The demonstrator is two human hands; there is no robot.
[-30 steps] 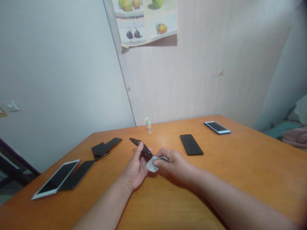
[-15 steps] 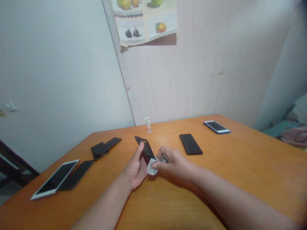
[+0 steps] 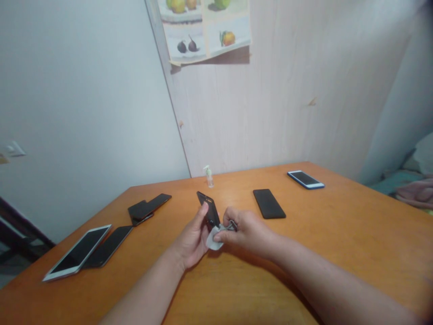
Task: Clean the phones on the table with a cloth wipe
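Observation:
Tilted up above the table, a black phone is gripped along its side by my left hand, the thumb lying against its face. My right hand pinches a crumpled grey-white cloth between thumb and fingers. That cloth touches the phone's lower end and partly hides it. Some fingers of the left hand are out of sight behind the phone.
On the orange-brown table, a dark phone and a blue-edged white phone lie to the right. A small pump bottle stands at the back. Leftward lie a white tablet, a black phone and stacked dark phones.
The held phone has shifted slightly right and turned a little more upright. My left thumb has moved with it; the cloth stays at the phone's lower end.

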